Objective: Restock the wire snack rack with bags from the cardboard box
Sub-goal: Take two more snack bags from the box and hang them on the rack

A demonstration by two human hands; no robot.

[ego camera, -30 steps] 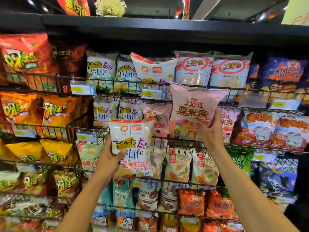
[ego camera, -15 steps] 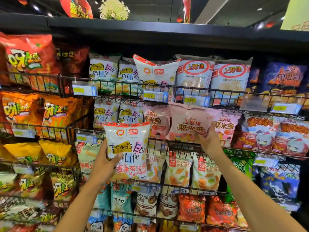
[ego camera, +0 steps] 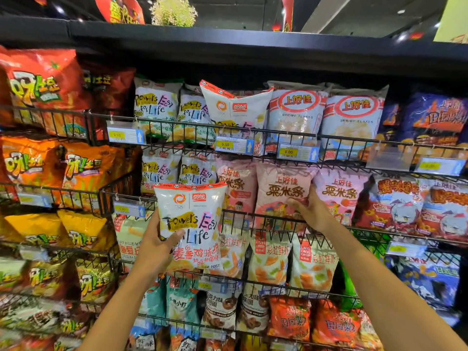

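My left hand grips a white snack bag with an orange top and "Powers Easy Life" print, held upright in front of the wire rack. My right hand holds the lower right of a pink snack bag, which sits in the second basket between two other pink bags. The fingers wrap its front over the basket's wire edge. The cardboard box is out of view.
Matching white bags fill the basket just behind and above the held one. Shrimp-flake bags stand on the top tier, orange chip bags at left, red and blue bags at right. Price tags clip to the wire fronts.
The pink bag has gone down from above the wire edge into the second basket, with my right hand lowering with it. The white bag in my left hand stayed about where it was.
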